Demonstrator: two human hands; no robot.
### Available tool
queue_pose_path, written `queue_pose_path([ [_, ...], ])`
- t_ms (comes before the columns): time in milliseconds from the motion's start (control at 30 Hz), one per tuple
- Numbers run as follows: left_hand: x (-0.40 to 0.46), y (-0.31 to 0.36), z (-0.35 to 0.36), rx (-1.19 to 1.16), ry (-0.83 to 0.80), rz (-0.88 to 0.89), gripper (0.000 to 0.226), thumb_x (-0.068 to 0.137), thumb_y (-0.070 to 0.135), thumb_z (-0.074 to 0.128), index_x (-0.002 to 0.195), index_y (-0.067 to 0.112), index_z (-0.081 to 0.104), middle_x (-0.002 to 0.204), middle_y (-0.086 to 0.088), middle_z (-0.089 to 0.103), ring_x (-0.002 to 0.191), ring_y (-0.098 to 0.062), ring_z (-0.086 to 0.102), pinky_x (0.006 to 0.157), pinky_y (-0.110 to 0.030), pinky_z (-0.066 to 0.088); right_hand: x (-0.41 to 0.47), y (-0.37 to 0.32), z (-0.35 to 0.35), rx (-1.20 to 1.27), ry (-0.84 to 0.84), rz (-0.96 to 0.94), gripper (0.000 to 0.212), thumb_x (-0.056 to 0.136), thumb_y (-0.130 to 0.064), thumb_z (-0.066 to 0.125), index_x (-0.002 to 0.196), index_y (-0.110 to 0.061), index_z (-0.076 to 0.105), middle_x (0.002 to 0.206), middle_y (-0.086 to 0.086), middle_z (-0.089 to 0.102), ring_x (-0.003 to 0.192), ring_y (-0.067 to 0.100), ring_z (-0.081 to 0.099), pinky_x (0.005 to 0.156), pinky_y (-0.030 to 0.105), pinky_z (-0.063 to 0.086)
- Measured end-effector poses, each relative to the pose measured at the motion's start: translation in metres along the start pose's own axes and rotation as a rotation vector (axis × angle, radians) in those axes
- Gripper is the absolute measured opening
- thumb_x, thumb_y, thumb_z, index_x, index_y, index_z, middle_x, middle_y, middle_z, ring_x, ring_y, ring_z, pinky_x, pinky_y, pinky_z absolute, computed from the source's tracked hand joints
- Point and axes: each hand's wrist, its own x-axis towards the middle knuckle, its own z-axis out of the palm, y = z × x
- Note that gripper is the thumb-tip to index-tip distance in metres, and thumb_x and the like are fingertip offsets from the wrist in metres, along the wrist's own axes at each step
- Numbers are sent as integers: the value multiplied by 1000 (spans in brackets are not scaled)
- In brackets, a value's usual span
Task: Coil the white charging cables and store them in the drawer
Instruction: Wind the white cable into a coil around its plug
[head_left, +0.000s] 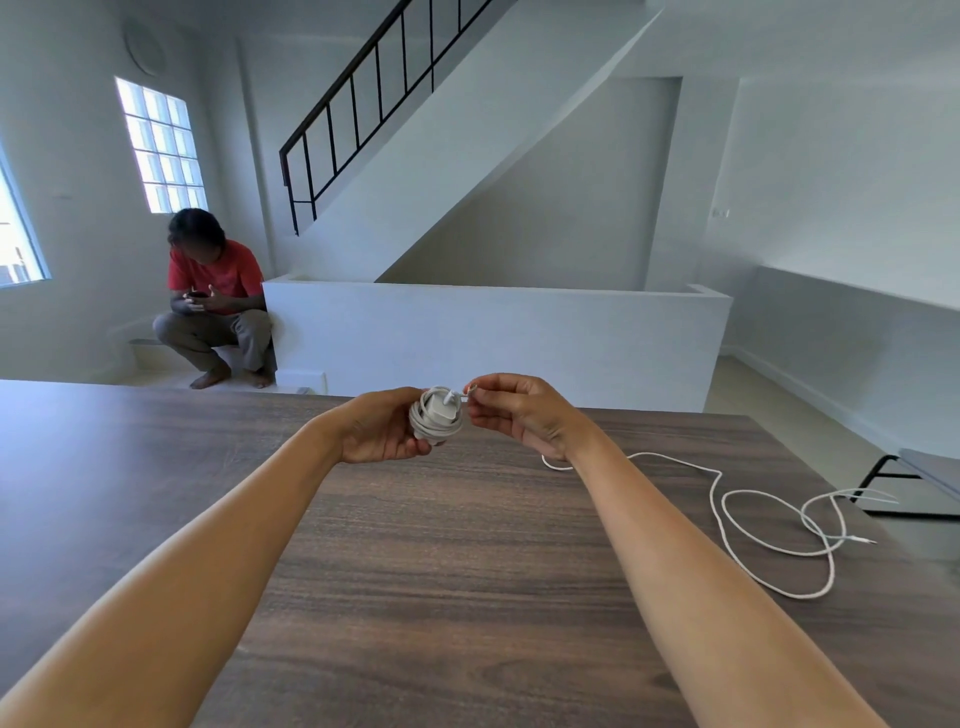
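Note:
A white charging cable is wound into a tight coil (435, 418) around a small white plug adapter, held above the far middle of the table. My left hand (382, 428) grips the coil from the left. Just right of it, my right hand (522, 410) pinches the cable's short free end with its connector. A second white cable (748, 512) lies uncoiled in loose loops on the table's right side, with its thin ends trailing toward the right edge. No drawer is in view.
The dark wood-grain table (415, 571) fills the lower view. Past its far edge stand a low white wall (493, 338) and a staircase. A person in a red shirt (215, 306) squats at the back left. A black-framed bench (919, 483) stands at the right.

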Motion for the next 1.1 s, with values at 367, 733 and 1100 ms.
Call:
queue_pose_path([
  [367, -2, -4, 1, -50, -80, -17, 34, 84, 30, 49, 102, 2, 58, 80, -19, 63, 52, -14, 51, 43, -16, 43, 4, -22, 1, -469, -41, 73, 6, 90, -6, 62, 88, -3, 67, 86, 14, 70, 72, 15, 70, 74, 26, 60],
  [733, -2, -4, 1, -52, -82, -36, 30, 87, 30, 48, 101, 4, 54, 79, -16, 59, 51, -13, 49, 42, -16, 44, 5, -33, 2, -651, -11, 35, 5, 85, -6, 69, 82, -2, 69, 76, 11, 70, 64, 12, 70, 69, 25, 60],
  [1100, -3, -5, 6, -59, -93, -20, 34, 86, 30, 46, 100, 0, 55, 76, -17, 58, 47, -10, 46, 38, -13, 39, 6, -42, 2, -691, -56, 72, 7, 86, -6, 68, 80, -6, 68, 74, 8, 71, 63, 11, 70, 68, 24, 60],
])
